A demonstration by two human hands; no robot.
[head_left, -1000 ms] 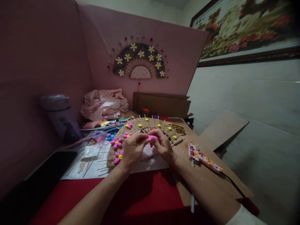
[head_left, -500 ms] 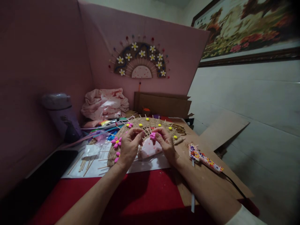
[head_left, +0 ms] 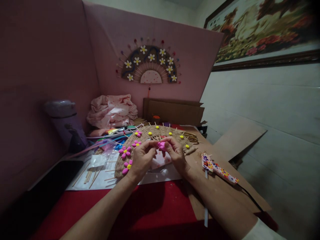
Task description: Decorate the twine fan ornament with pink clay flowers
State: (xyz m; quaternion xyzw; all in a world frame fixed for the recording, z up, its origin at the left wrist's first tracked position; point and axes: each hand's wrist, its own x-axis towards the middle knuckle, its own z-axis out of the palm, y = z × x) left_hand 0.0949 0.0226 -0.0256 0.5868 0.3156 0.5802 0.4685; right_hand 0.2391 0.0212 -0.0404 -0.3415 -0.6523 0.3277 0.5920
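A lump of pink modelling clay point(head_left: 162, 146) sits between the thumb and fingers of my right hand point(head_left: 176, 155). From the other side my left hand point(head_left: 143, 159) meets it, thumb and index finger pinched at its left edge. Behind and beneath both hands lies a half-round fan of wound twine point(head_left: 160, 130) with thin sticks poking out of its rim. Pink clay flowers point(head_left: 125, 152) with yellow centres are on its left side, and bare yellow dots point(head_left: 181, 136) on its right. A spotted pale half-circle point(head_left: 160, 159) at its middle is partly hidden by my hands.
A flower-patterned glue gun point(head_left: 218, 169) lies at right on a cardboard sheet point(head_left: 240, 180). Loose sticks point(head_left: 91, 175) and a dark flat phone-like object point(head_left: 58, 171) are at left. Behind stand a purple tumbler point(head_left: 66, 125), bunched pink cloth point(head_left: 112, 110) and cardboard point(head_left: 173, 111). A finished-looking fan point(head_left: 150, 63) hangs above.
My left hand has moved right and its fingertips now touch the pink clay, uncovering more pink flowers on the fan. The right hand has barely shifted.
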